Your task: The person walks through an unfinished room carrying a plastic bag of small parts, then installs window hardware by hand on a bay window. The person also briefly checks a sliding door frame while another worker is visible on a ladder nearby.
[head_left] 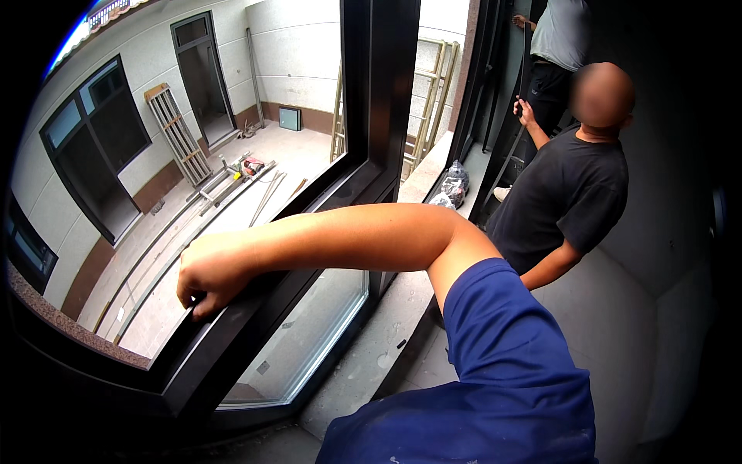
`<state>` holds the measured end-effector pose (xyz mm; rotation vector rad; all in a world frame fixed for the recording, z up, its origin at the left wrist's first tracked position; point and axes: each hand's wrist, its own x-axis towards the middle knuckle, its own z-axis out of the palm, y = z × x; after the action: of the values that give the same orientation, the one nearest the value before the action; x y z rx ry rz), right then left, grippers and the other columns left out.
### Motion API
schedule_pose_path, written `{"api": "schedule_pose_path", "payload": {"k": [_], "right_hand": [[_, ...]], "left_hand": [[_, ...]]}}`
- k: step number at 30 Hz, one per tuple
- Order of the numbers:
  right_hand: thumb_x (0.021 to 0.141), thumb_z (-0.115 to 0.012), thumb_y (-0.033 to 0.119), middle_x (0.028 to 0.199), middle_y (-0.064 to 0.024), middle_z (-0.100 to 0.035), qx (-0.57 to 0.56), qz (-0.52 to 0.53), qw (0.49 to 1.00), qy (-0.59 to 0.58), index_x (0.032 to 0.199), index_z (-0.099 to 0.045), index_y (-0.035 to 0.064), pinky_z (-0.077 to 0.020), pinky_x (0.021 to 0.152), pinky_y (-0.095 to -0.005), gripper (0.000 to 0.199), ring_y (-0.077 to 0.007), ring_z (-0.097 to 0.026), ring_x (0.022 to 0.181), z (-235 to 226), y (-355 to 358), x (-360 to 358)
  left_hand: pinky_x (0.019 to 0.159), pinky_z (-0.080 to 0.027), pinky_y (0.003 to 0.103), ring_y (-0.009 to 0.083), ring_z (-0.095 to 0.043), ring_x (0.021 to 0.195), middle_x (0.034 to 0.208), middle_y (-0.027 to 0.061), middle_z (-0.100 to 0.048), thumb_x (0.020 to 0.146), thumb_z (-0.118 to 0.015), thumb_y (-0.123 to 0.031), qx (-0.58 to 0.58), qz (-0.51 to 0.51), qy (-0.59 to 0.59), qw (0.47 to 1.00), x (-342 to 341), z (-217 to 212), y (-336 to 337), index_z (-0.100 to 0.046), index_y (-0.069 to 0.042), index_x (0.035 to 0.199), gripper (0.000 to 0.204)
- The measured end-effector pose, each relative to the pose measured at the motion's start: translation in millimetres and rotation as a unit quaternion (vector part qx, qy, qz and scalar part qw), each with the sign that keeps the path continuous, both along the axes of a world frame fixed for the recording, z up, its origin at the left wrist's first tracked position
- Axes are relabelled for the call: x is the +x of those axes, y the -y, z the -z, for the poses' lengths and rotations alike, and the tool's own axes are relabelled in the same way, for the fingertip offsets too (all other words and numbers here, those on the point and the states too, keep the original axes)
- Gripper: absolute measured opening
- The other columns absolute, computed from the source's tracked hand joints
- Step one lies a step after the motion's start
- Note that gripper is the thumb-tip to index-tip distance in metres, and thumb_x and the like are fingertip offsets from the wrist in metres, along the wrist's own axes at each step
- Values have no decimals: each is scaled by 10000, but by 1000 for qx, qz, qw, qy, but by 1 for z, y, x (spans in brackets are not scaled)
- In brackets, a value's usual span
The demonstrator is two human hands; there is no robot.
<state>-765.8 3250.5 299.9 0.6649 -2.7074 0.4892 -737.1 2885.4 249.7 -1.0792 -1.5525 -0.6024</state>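
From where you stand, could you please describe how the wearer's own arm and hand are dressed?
Only one arm shows. The hand is bare, without glove, ring or watch, and the forearm is bare too. A short blue sleeve covers the upper arm, with a few pale smudges on the blue cloth lower down.

Daylight enters from the open courtyard (232, 178) beyond the black window frame (255, 309), leaving its pale floor and walls bright and near washed out, while the interior at right and the frame itself sit in deep shade with little surface detail. The forearm and right hand (209, 274) on the frame are evenly lit and sharp, with soft shadow beneath the fingers (202, 303). Fisheye distortion bows the frame members and courtyard walls, a heavy black vignette fills the corners, and a blue colour fringe shows at upper left.
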Motion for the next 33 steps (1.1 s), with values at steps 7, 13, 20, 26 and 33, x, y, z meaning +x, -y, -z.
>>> {"api": "schedule_pose_path", "payload": {"k": [7,13,20,26,33], "right_hand": [[817,-735,336,811,-103,-728,1,-5,1000,-7,910,-752,105,-541,675,-427,249,-319,-699,762,0,-2,1],[842,-733,389,820,-110,-731,5,-4,1000,16,904,-751,89,-540,677,-421,307,-326,-696,759,-7,1,8],[887,-686,510,744,-132,-702,-25,11,1000,10,812,-748,80,-517,653,-434,440,-351,-673,717,-12,7,19],[956,-618,464,814,-114,-694,-10,76,982,-174,811,-733,86,-525,680,-427,420,-336,-670,787,-13,13,26],[925,-671,67,949,-128,-689,-187,142,897,-374,1014,-691,19,-564,757,-349,103,-268,-691,870,11,119,192]], "left_hand": [[1197,-170,578,475,-247,1464,1557,291,-326,948,-585,-176,-3,2,0,1000,1,-2,1,-603,-34,1245,330],[1197,-160,584,482,-236,1468,1558,298,-319,948,-594,-185,-7,2,-1,1000,5,-4,3,-620,-40,1226,314],[1198,-149,592,490,-223,1472,1560,305,-312,949,-605,-195,4,23,-12,1000,14,-10,10,-641,-48,1203,296],[1199,-139,599,497,-212,1475,1561,312,-306,950,-614,-203,23,30,-37,999,33,-15,39,-659,-54,1184,281],[1200,-127,606,506,-200,1479,1563,320,-298,951,-624,-213,21,-9,-71,997,59,-23,102,-680,-62,1161,265]]}}
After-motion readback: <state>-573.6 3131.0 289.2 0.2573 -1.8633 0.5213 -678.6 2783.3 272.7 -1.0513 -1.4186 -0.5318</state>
